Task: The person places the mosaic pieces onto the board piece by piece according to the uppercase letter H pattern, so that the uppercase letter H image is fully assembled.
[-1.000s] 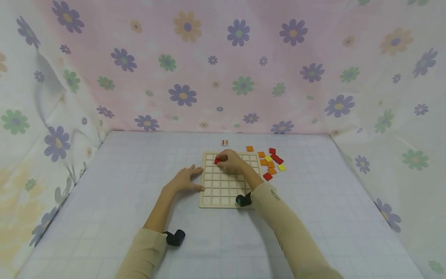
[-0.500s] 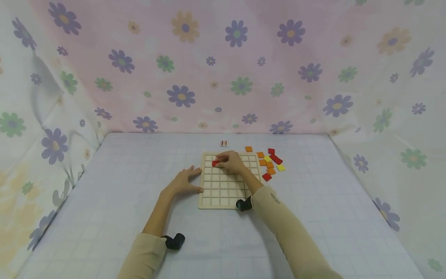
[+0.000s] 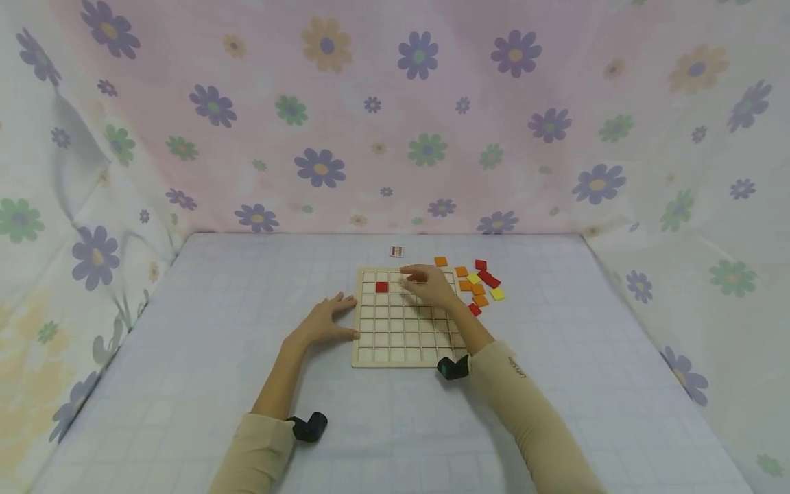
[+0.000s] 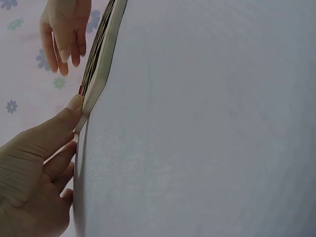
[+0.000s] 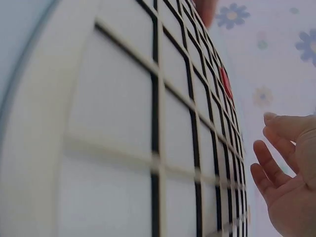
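Note:
A wooden grid board [image 3: 356,350] lies on the table with one red square tile [image 3: 382,287] in a cell of its second row, near the left. My left hand [image 3: 322,321] rests at the board's left edge, thumb and fingers spread apart; in the left wrist view the thumb [image 4: 74,103] touches the rim. Over the upper middle of the board hovers my right hand [image 3: 428,284], its fingers loosely bent and nothing between them. The right wrist view shows this hand [image 5: 291,168] above the grid, with the red tile beyond its fingertips.
Right of the board lie loose orange tiles [image 3: 480,300], yellow tiles [image 3: 497,293] and red tiles [image 3: 489,279], several in all. A small printed card [image 3: 397,251] is behind the board. A flowered cloth [image 3: 395,137] hangs at the back of the table [image 3: 185,329].
My right hand has let go of the red tile, now lying flat in its cell, and has moved right, away from it. The left hand has stayed at the board's edge.

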Demonstrator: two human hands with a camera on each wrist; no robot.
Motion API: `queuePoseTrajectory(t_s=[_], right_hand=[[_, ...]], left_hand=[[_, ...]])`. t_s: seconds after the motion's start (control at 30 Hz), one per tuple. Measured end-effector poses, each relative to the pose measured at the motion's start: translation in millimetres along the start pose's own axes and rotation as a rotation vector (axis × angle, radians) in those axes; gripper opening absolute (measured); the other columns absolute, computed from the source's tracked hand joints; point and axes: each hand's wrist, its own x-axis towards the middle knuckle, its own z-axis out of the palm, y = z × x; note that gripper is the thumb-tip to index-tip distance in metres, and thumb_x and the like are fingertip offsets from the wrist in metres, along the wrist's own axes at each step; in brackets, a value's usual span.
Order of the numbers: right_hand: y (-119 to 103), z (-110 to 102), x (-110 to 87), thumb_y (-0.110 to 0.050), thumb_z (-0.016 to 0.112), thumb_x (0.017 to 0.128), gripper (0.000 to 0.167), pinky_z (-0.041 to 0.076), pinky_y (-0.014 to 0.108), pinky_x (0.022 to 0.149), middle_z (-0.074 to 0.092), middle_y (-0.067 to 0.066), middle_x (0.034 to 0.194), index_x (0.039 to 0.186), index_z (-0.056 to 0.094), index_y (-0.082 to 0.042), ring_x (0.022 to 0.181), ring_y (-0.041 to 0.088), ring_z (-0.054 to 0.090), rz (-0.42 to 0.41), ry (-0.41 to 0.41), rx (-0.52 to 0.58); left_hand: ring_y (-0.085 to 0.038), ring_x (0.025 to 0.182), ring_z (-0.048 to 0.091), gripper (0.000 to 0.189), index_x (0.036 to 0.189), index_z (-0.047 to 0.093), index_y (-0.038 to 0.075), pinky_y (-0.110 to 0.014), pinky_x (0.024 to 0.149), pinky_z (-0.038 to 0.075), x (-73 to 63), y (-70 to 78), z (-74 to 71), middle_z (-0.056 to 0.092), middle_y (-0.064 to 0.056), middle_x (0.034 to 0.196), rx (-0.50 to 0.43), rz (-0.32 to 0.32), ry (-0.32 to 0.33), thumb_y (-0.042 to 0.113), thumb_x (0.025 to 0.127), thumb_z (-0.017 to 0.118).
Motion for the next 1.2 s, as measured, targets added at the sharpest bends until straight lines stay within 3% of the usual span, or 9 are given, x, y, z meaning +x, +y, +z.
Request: queuePoseTrajectory(t_s=[0.2,0.37,0.53,0.73,1.2], right_hand=[[21,-45,-24.3,-0.001,0.065,0.086,0.033,0.053,0.049,0.085,0.063,0.025,0.113,0.116,0.060,0.010,0.101,0.039,0.059,0.076,0.146,-0.062],[43,-79,-46.8,-0.002,0.063,0.086,0.036,0.046,0.053,0.093,0.061,0.027,0.117,0.120,0.058,0.008,0.110,0.041,0.054,0.175,0.243,-0.141],[59,-100,-62.6,-0.008,0.066,0.087,0.039,0.042,0.055,0.099,0.056,0.030,0.121,0.121,0.057,0.008,0.113,0.044,0.049,0.291,0.316,-0.211],[70,-107,-70.0,-0.017,0.064,0.089,0.043,0.042,0.052,0.100,0.052,0.027,0.126,0.125,0.054,0.005,0.114,0.041,0.048,0.428,0.286,-0.231],[62,-108,-70.0,-0.009,0.064,0.084,0.040,0.050,0.047,0.090,0.059,0.027,0.112,0.119,0.055,0.008,0.099,0.036,0.054,0.456,0.241,-0.252]], left_hand=[[-0.050,0.137,0.015,0.079,0.138,0.047,0.007,-0.061,0.112,0.013,-0.5,-1.6,0.6,0.028,-0.022,0.149,-0.019,0.001,0.003,0.033,0.071,0.081],[-0.050,0.137,0.016,0.079,0.138,0.048,0.007,-0.062,0.111,0.014,-1.0,-0.8,0.2,0.028,-0.022,0.149,-0.027,-0.001,0.006,0.032,0.071,0.081],[-0.050,0.137,0.015,0.079,0.138,0.047,0.008,-0.061,0.112,0.014,-1.0,0.6,-0.4,0.027,-0.022,0.150,-0.029,-0.011,0.008,0.032,0.071,0.081],[-0.049,0.137,0.015,0.079,0.138,0.047,0.008,-0.061,0.112,0.014,-1.3,0.4,-1.0,0.027,-0.021,0.150,-0.024,-0.013,0.014,0.032,0.071,0.081],[-0.048,0.138,0.014,0.079,0.138,0.047,0.009,-0.060,0.113,0.013,-1.0,-0.8,1.2,0.028,-0.019,0.150,-0.020,-0.008,0.014,0.034,0.071,0.081]])
